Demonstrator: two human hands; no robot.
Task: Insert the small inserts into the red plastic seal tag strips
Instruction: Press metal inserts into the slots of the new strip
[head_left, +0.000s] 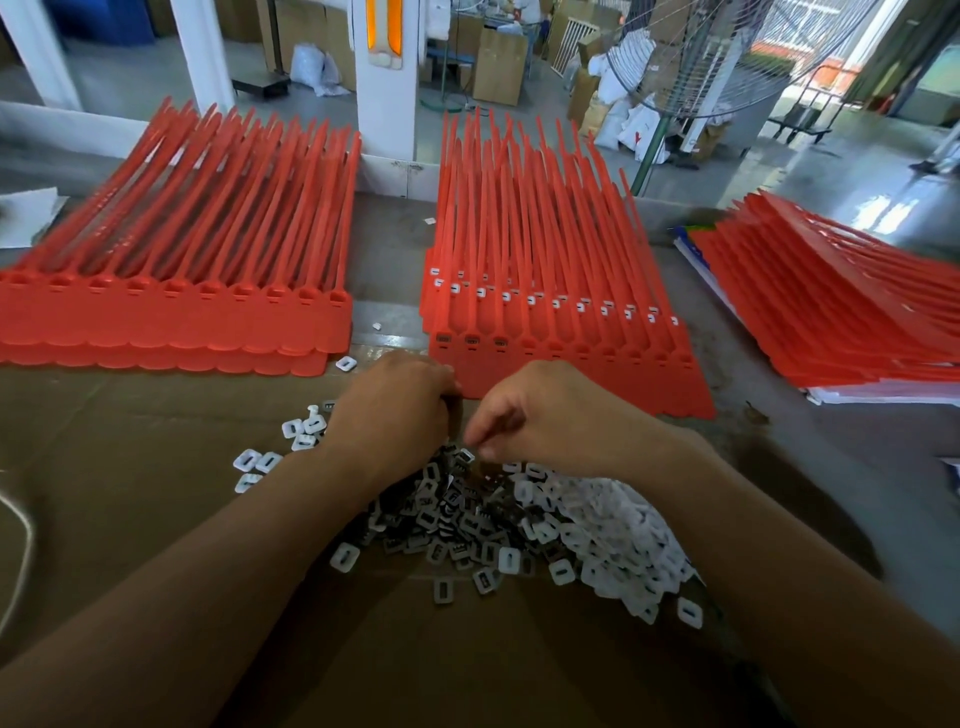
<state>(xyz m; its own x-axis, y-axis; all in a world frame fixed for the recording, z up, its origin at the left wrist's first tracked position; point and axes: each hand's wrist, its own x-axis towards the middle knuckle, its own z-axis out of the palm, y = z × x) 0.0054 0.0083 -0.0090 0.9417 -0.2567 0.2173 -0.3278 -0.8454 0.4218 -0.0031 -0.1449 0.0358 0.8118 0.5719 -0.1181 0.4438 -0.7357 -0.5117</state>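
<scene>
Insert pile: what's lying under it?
Brown cardboard sheet shows around the pile of inserts. Directly beneath is hidden by the inserts, both hands and forearms.

1. Both forearms bare, coming in from the near corners and converging mid-scene.
2. Left hand (395, 410): back of hand up, fingers curled down and under, tips hidden. Can't tell if it holds anything.
3. Right hand (540, 415): back up, thumb and forefinger pinched together, pointing down-left; anything between them is too small to make out.
4. Hands sit just beside each other, knuckles nearly touching.
</scene>
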